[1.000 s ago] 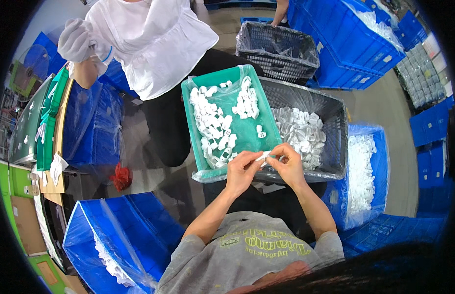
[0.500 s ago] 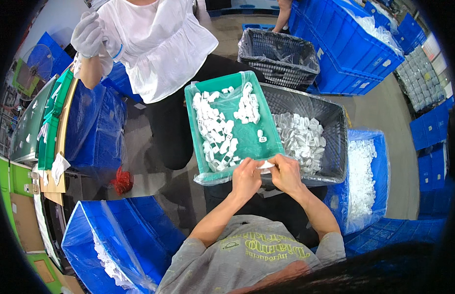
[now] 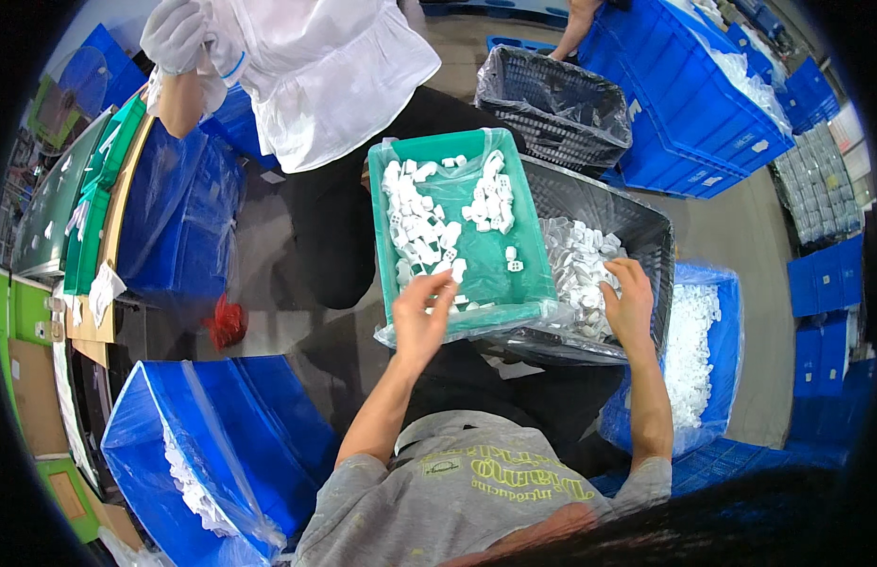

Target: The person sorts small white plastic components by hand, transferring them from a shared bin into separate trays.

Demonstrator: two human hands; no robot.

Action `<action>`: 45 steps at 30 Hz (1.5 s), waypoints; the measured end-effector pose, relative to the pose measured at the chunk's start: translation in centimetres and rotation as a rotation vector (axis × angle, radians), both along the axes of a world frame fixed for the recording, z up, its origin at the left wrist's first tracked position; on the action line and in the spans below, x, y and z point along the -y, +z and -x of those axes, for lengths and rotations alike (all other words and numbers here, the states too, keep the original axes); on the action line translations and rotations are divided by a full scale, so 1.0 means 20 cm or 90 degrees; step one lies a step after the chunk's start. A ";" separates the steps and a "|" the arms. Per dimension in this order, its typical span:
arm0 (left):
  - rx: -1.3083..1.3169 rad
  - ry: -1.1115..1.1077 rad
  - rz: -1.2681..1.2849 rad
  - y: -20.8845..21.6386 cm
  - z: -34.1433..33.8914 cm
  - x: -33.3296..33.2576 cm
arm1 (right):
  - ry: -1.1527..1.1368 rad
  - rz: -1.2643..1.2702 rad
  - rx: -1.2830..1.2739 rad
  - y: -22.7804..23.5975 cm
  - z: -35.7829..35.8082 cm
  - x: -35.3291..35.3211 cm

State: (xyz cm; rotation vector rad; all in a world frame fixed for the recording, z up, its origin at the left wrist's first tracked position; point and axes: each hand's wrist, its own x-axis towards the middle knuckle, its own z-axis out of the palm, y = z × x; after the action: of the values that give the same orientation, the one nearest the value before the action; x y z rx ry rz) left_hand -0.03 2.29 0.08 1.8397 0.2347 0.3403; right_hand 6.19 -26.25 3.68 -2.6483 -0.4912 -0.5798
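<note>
Head view: 2 hands split since the last frame, were together at the tray's near edge. Left hand (image 3: pixel 421 319) now over the near-left of 1 green tray (image 3: pixel 485 279), fingers bent at the white parts (image 3: pixel 419 231); grip can't tell. Right hand (image 3: pixel 632 307) over pale parts (image 3: pixel 575 246) in the near black crate (image 3: pixel 637 213), fingers half curled, grip can't tell. White parts: 2 main clusters, overlapping, no exact count. 1 far black crate (image 3: pixel 542 123).

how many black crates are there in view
2: the near black plastic mesh-sided crate, holding small white plastic pieces, right of the rectangular green plastic tray; the far black plastic crate beyond it, towards the picture's top. Others may be hidden.
</note>
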 end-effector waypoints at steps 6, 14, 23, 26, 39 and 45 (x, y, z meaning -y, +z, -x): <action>0.060 0.081 0.064 -0.03 -0.02 -0.09 | 0.325 -0.067 -0.140 -0.21 -0.09 -0.48; 0.044 0.058 0.055 -0.07 0.05 -0.08 | 0.404 0.218 -0.209 -0.44 -0.27 -0.80; -0.033 -0.015 0.247 -0.05 -0.04 -0.01 | 0.463 -0.003 -0.029 -0.10 -0.13 -0.55; -0.118 -0.125 0.275 -0.02 -0.06 0.01 | 0.497 0.058 0.024 0.02 -0.08 -0.49; -0.057 -0.133 0.649 0.09 -0.01 0.20 | 0.282 -0.464 -0.294 0.03 0.10 -0.46; -0.033 -0.185 0.714 0.05 0.01 0.21 | 0.275 -0.550 -0.342 -0.04 0.08 -0.45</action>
State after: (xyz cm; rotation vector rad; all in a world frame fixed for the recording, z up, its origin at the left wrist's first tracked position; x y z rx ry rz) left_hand -0.19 -1.98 1.05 0.7507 0.1382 -0.0635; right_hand 4.57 -17.22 2.98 -1.6910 -0.4765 0.0745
